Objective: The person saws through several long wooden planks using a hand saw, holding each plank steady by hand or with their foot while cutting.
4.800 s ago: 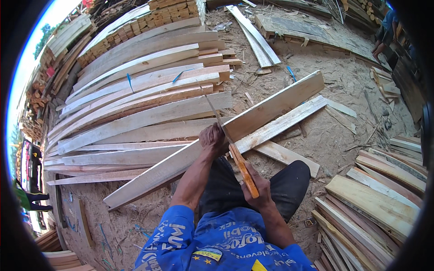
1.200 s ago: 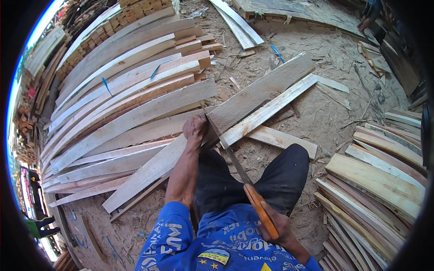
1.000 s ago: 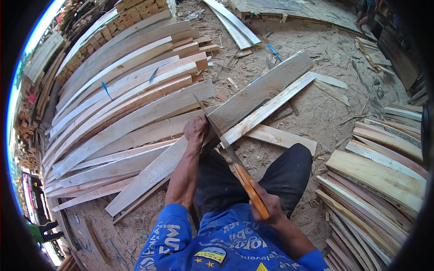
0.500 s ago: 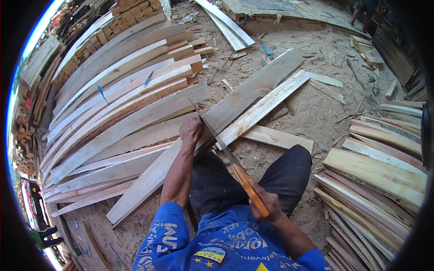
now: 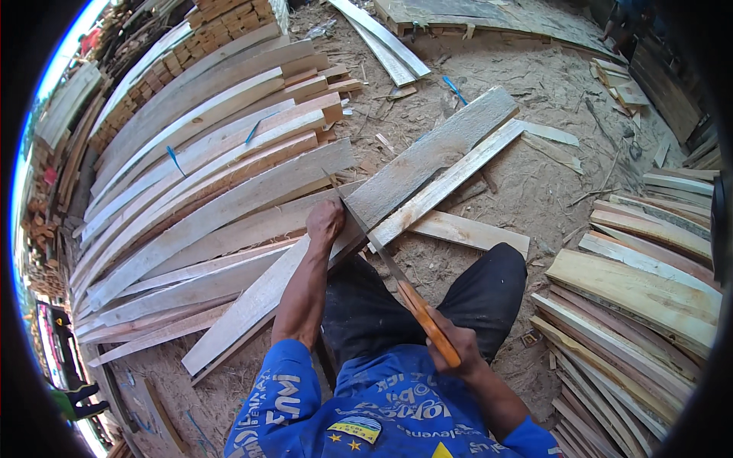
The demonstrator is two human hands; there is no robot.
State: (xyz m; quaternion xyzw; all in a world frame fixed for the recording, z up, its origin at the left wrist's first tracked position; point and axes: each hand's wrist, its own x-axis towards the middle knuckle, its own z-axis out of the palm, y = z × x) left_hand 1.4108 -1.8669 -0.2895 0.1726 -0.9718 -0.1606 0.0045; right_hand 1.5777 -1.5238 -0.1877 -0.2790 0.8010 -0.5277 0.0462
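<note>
1. The left hand [image 5: 325, 221] presses down on a long grey plank [image 5: 359, 221], fingers curled over its edge; it steadies the board and does not lift it.
2. The right hand [image 5: 450, 347] is wrapped tight around the orange handle of a hand saw [image 5: 382, 256], fully closed on it.
3. The saw blade runs up and to the left from that handle and meets the plank just beside the left hand; its thin tip reaches past the board's far edge.
4. The plank lies slantwise across the sawdust ground [image 5: 534, 91], its upper end far right, its lower end near the person's left knee.
5. A narrower pale board [image 5: 450, 179] lies along the plank's right side, touching it, and a short pale offcut [image 5: 466, 231] rests just under that, near the dark trouser leg [image 5: 489, 290].
6. To the left, a broad heap of long curved boards [image 5: 206, 175] crowds right up against the plank, leaving no gap on that side.
7. To the right, a second stack of shorter boards [image 5: 641, 290] sits well apart from the saw.
8. Two thin blue strips [image 5: 454, 90] lie on the ground and on the left heap.
9. More planks [image 5: 382, 38] lie at the top, beyond the work.
10. No bin, box or tray shows; the wood lies loose in piles.
</note>
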